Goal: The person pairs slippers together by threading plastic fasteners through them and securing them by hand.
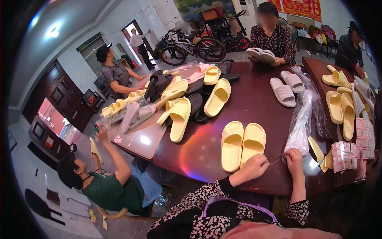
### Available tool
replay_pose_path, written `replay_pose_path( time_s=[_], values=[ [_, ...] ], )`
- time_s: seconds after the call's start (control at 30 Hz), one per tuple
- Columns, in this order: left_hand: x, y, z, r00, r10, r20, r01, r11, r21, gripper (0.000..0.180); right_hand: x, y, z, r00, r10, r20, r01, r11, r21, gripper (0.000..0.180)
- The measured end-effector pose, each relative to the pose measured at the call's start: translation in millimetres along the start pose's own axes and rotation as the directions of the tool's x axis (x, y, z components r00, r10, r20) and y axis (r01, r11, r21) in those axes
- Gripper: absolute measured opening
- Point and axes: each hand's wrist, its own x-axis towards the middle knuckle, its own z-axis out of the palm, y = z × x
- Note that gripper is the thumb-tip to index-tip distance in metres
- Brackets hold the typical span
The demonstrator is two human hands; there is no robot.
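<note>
A pair of yellow slippers, the left slipper (232, 148) and the right slipper (253, 144), lies sole down on the dark red table (195, 149) in front of me. My left hand (252, 168) is closed in a pinch just by the near end of the right slipper. From its fingertips a thin line of clear plastic runs across to my right hand (295, 160). That hand pinches the near end of a long stack of clear plastic bags (301, 126). What exactly lies between the left fingers is too small to see well.
Piled slippers (180, 119) in yellow, black, grey and pink cover the table's left part. Grey slippers (283, 92) lie beyond the bags; yellow ones (347, 115) and checked packages (344, 157) lie right. Co-workers surround the table; the one opposite holds grey slippers (260, 55).
</note>
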Motion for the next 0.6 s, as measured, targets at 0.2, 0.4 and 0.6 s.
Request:
replay_pose_path(
  time_s=[0.2, 0.4, 0.6],
  values=[
    [-5, 6, 7, 0.995, -0.020, 0.093, 0.020, 1.000, -0.001, 0.013, 0, 2, -2, 1.000, -0.009, 0.001, 0.009, 1.000, 0.009, 0.009],
    [-3, 0, 6, 0.988, -0.022, 0.155, 0.012, 0.998, 0.062, 0.016, -5, -3, -8, 0.995, -0.044, -0.088, 0.044, 0.999, 0.003, 0.013],
    [-3, 16, 16, 0.997, -0.036, 0.073, 0.029, 0.995, 0.093, 0.016, -17, -8, -14, 0.984, -0.180, 0.000, 0.180, 0.982, 0.056, 0.012]
  ],
)
